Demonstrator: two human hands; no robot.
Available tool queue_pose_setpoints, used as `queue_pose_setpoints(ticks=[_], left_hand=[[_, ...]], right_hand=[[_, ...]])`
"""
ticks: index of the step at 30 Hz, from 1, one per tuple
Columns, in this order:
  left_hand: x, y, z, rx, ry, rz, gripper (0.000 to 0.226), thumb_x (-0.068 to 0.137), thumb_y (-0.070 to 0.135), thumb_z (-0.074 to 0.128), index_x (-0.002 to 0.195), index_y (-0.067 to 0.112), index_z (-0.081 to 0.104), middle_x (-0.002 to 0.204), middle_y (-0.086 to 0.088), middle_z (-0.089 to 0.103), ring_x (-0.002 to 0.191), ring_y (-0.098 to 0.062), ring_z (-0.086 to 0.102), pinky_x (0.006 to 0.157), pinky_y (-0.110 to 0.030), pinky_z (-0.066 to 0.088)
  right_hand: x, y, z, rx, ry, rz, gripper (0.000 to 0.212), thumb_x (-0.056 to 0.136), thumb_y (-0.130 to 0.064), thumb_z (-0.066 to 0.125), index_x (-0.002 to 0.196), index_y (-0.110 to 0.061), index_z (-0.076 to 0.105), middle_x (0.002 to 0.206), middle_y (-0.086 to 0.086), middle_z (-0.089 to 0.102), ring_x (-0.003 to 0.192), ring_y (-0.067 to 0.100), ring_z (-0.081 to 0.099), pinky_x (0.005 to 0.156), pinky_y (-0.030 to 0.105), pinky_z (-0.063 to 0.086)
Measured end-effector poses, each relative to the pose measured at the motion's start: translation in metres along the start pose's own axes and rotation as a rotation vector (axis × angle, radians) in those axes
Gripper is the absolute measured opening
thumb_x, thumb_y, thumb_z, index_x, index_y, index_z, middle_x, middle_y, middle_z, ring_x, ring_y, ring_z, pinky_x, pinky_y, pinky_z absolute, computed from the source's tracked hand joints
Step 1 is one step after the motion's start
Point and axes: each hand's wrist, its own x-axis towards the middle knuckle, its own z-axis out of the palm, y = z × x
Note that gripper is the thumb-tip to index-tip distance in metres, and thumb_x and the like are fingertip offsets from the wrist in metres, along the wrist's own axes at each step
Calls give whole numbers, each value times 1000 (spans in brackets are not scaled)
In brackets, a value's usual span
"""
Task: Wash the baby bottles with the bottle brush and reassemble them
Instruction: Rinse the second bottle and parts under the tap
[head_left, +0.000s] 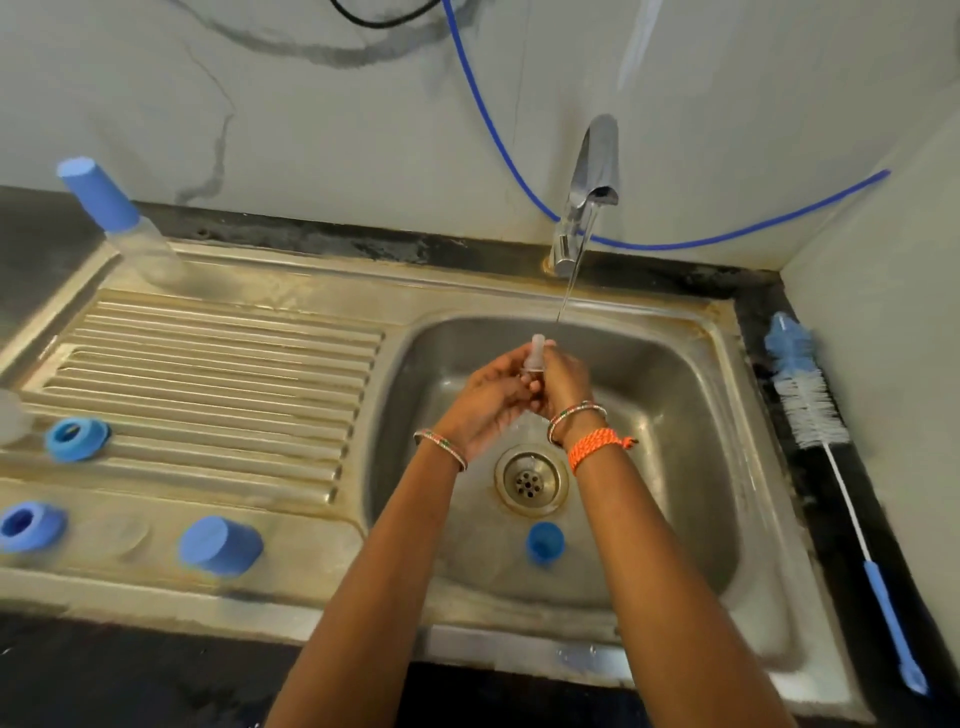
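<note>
Over the sink basin (675, 415), my left hand (485, 402) and my right hand (563, 384) together hold a clear silicone teat (537, 351) just below the running water. The teat's tip points up between my fingers. A blue ring collar (544, 541) lies in the basin near the drain. The blue and white bottle brush (810, 400) lies on the counter right of the sink. An assembled bottle with a blue cap (119, 218) stands at the back left of the drainboard.
On the drainboard (208, 364) lie two blue ring collars (77, 439) (31, 525) and a blue cap (221, 545). A clear piece (8, 415) sits at the left edge. The tap (587, 192) runs a thin stream. A blue hose (675, 244) hangs along the wall.
</note>
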Motion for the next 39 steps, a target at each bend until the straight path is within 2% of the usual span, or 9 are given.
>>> queue_pose_setpoints(ticks=[4, 10, 15, 19, 22, 25, 28, 32, 39], left_hand=[[-35, -1, 1, 18, 26, 78, 26, 97, 14, 49, 121, 9, 60, 75, 1, 59, 62, -6, 54, 58, -20, 48], [-93, 19, -31, 673, 360, 388, 26, 83, -2, 65, 106, 9, 67, 76, 15, 70, 65, 13, 59, 67, -5, 45], [-137, 58, -92, 972, 445, 497, 32, 76, 17, 74, 105, 3, 71, 99, -12, 72, 91, -19, 67, 78, -19, 48], [-172, 98, -144, 791, 436, 465, 35, 80, 6, 73, 114, 11, 65, 101, -4, 67, 75, 7, 63, 74, -14, 50], [-199, 119, -192, 591, 645, 564, 28, 84, 0, 67, 109, 13, 63, 100, -1, 64, 77, -7, 63, 69, -26, 54], [-227, 133, -239, 502, 853, 592, 27, 85, -3, 64, 107, 13, 63, 100, 4, 64, 73, -7, 62, 64, -24, 55], [-241, 137, -269, 472, 868, 515, 26, 87, -3, 60, 108, 12, 63, 99, 0, 63, 76, -7, 62, 62, -21, 54], [-239, 129, -286, 435, 847, 433, 26, 87, -5, 57, 104, 14, 62, 99, -4, 63, 75, -11, 60, 57, -19, 51], [-225, 128, -287, 394, 808, 397, 28, 85, -7, 56, 101, 14, 63, 96, 0, 65, 77, -11, 60, 60, -23, 53]], right_hand=[[-40, 1, 13, -233, -70, -112, 39, 102, -35, 31, 81, -11, 54, 62, 8, 55, 46, 13, 53, 42, 20, 42], [-86, 8, 48, -314, -323, 2, 35, 99, -42, 37, 86, -18, 58, 81, 0, 53, 80, 15, 52, 68, 30, 48], [-106, 13, 111, -550, -403, -211, 39, 98, -42, 42, 99, -12, 67, 93, 5, 64, 82, 14, 56, 73, 30, 42], [-122, 9, 175, -829, -339, -469, 48, 98, -42, 44, 90, -5, 73, 81, 16, 66, 83, 30, 59, 72, 30, 42], [-134, 19, 222, -877, -424, -510, 55, 92, -44, 54, 76, 6, 69, 65, 24, 53, 65, 23, 45, 55, 33, 28], [-137, 33, 263, -836, -533, -487, 34, 85, -25, 69, 61, -1, 65, 65, 20, 63, 62, 21, 58, 59, 32, 45], [-136, 44, 294, -1015, -617, -618, 7, 81, -5, 68, 79, -2, 74, 83, 16, 72, 65, 13, 61, 64, 13, 45], [-126, 65, 315, -1205, -607, -698, 15, 79, -8, 68, 94, -7, 74, 100, 16, 70, 93, 28, 65, 82, 29, 50], [-122, 81, 314, -1341, -664, -844, 21, 82, -13, 60, 102, -11, 66, 108, 12, 62, 101, 29, 58, 82, 30, 44]])
